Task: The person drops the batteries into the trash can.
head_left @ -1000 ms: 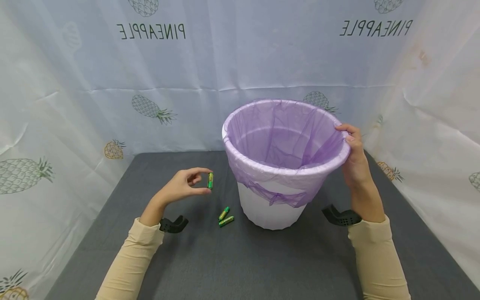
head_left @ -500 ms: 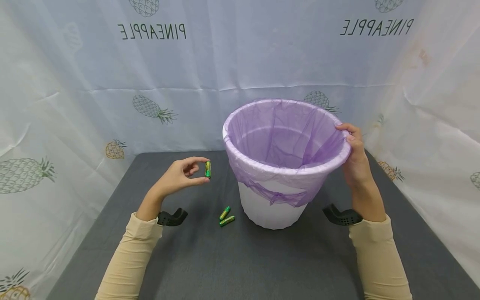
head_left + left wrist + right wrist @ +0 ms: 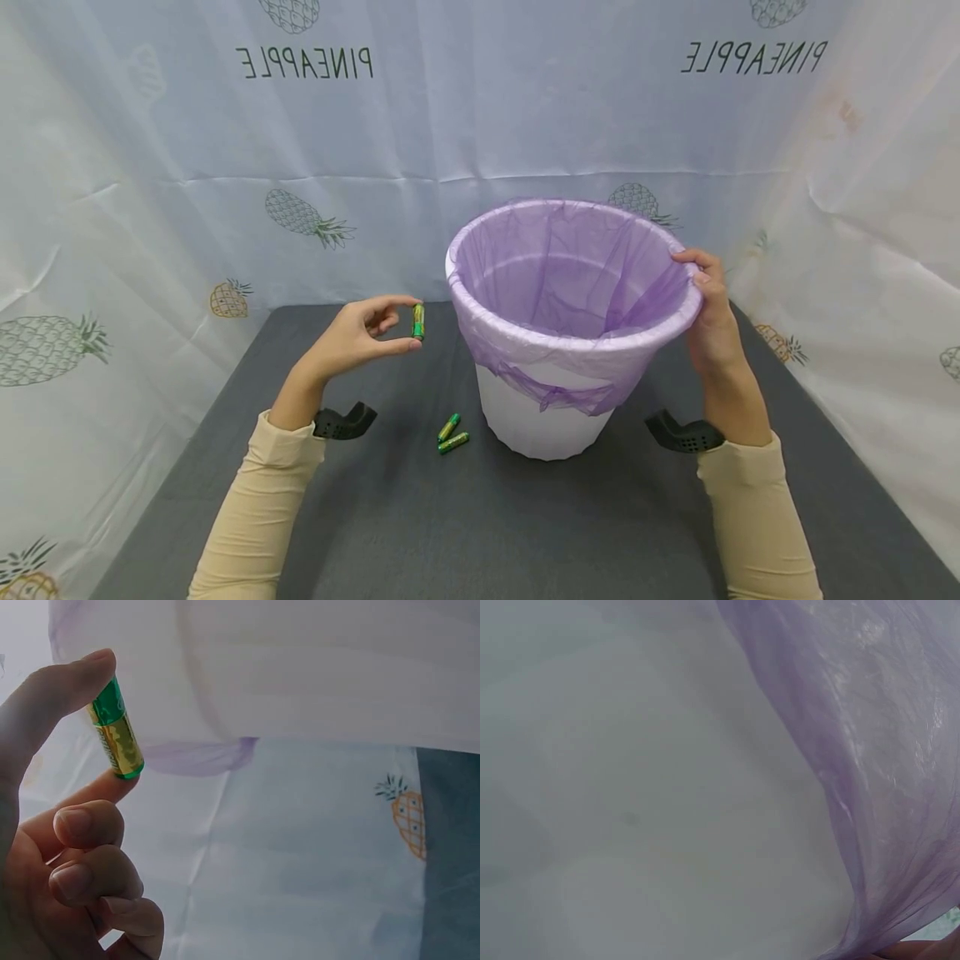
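Between thumb and index fingertip, my left hand (image 3: 358,337) pinches a green and gold battery (image 3: 418,322) by its two ends, raised over the table left of the bin. The left wrist view shows the same battery (image 3: 118,735) nearly upright, the other fingers curled below it. My right hand (image 3: 711,312) grips the right rim of a white trash bin (image 3: 543,421), which leans a little. A purple trash bag (image 3: 555,283) lines the bin and folds over its rim. Two more batteries (image 3: 453,442) lie on the table by the bin's base, close together.
A dark grey cloth covers the table (image 3: 480,533). White curtains (image 3: 405,125) with pineapple prints hang behind it and along both sides. Each wrist wears a black strap mount (image 3: 345,422).
My left hand has risen and moved slightly farther away with the battery in its pinch. The right hand, the bin and the two lying batteries have stayed put.
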`<state>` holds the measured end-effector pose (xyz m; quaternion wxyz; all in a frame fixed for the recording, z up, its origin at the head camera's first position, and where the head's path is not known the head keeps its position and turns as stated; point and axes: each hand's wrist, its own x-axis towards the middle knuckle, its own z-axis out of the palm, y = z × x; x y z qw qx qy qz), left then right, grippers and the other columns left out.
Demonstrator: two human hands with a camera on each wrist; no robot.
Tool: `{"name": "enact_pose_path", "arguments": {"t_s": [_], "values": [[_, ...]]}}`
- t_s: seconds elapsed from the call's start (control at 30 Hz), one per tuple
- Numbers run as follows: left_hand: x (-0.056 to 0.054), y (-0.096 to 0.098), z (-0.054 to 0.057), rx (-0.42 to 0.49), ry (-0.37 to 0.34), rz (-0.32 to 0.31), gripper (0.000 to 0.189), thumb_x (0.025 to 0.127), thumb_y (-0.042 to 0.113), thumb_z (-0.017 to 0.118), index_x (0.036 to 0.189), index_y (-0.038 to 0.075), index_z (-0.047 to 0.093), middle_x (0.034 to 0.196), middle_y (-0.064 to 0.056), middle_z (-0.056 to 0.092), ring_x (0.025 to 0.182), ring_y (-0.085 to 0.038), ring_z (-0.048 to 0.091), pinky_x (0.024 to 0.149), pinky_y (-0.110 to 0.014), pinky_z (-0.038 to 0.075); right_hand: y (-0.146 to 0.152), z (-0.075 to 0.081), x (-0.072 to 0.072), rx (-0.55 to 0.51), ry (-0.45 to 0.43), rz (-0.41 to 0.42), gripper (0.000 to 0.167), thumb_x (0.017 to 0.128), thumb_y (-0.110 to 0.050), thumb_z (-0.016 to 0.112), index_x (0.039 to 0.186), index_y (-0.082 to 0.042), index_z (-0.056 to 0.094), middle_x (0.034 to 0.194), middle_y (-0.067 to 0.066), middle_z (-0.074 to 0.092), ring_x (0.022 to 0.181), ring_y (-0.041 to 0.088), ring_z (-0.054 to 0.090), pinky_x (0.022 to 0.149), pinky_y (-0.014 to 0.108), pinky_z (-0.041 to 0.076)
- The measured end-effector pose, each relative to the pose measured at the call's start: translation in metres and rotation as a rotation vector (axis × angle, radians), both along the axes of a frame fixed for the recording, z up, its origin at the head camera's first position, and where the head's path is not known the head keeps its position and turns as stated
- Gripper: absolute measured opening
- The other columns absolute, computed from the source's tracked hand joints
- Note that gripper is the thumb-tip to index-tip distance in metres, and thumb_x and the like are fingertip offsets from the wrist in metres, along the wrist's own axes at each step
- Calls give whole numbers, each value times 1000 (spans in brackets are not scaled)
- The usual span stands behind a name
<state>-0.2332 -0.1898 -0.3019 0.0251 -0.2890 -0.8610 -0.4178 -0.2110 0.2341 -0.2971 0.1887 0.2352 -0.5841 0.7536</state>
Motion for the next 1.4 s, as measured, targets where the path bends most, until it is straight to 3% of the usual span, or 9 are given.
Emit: {"name": "enact_pose_path", "arguments": {"t_s": [0.27,0.77,1.13,1.4], "values": [[-1,0,13,8,30,-8,46,82,16,77,125,9,59,77,-4,36,61,-8,26,58,-26,30,0,0,0,10,-2,-6,21,97,-25,39,114,-20,51,117,1,41,98,12,43,77,20,38],[-1,5,32,84,113,18,42,82,12,76,121,8,61,74,3,33,61,-6,25,56,-24,28,-1,0,0,-2,-3,-17,21,97,-25,40,113,-21,52,117,1,40,98,13,42,77,20,37],[-2,18,48,137,180,22,39,82,10,76,119,8,63,73,4,33,61,-6,26,55,-23,27,-1,1,1,-4,-16,-32,21,96,-26,40,113,-21,53,118,0,40,100,13,41,79,20,36],[-4,28,56,120,212,19,39,83,12,75,119,10,64,72,2,33,61,-6,26,55,-22,27,-1,1,1,-7,-13,-21,21,96,-26,40,113,-21,53,117,0,41,99,12,42,79,20,37]]}}
